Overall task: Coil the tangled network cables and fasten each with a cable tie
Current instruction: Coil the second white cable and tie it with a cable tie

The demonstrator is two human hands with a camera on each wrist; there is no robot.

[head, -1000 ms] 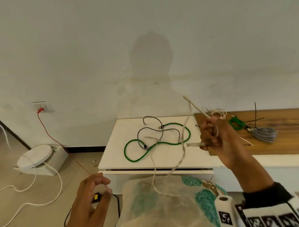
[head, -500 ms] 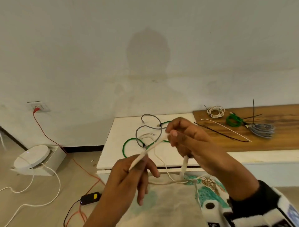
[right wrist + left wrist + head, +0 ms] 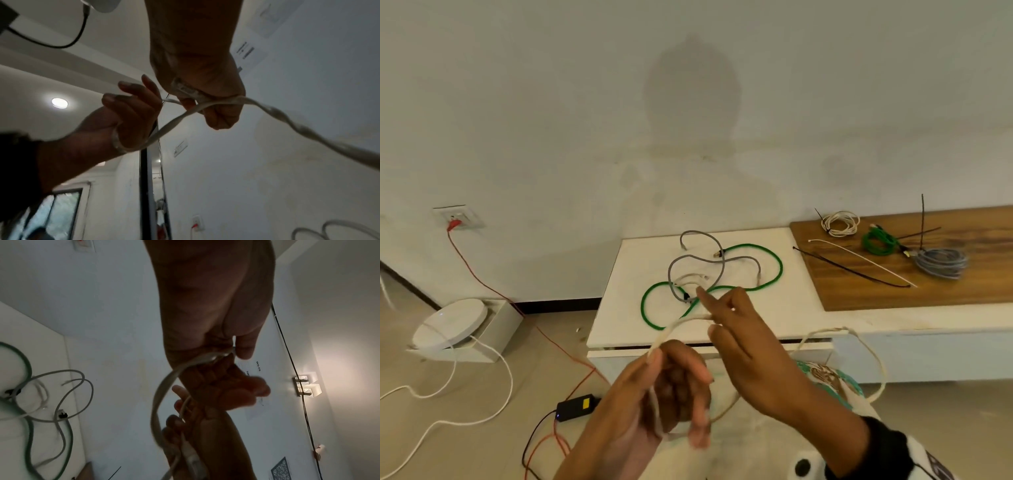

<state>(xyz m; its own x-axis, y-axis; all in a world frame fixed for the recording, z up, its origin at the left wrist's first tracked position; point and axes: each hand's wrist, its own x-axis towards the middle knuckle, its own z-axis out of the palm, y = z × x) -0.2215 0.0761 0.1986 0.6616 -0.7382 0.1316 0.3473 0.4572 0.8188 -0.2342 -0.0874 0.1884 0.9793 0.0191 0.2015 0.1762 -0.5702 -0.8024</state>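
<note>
**First Loop of the White Cable Formed in the Hands**

Both hands now sit lower and nearer the body than half a second ago, and the straight run of white cable [image 3: 681,322] between them has become a curve. The left hand [image 3: 664,394] has turned palm-up.

**Left hand.** Thumb and fingers are curled round the cable near its plug end [image 3: 207,357]; it acts as the fixed anchor on which turns collect. A loop passes below the palm [image 3: 722,411].

**Right hand.** The right hand [image 3: 743,346] pinches the cable between thumb and fingers, index finger extended. The right wrist view shows the cable [image 3: 174,123] crossing this hand and wrapping back toward the left. It feeds slack, so it sits above and ahead of the anchor.

**Cable position.** The cable is held in the air in front of the white table [image 3: 808,325]. Its free length arcs out to the right [image 3: 873,359] and hangs past the table edge.

**Remaining work.** The green cable [image 3: 774,270] and grey cable [image 3: 695,260] lie tangled on the table. On the wooden board [image 3: 928,294], three coils are tied: white [image 3: 840,224], green [image 3: 878,243], grey [image 3: 941,262]. A black tie [image 3: 849,269] and a white tie [image 3: 859,255] lie loose beside them, within right-hand reach for fastening.
</note>
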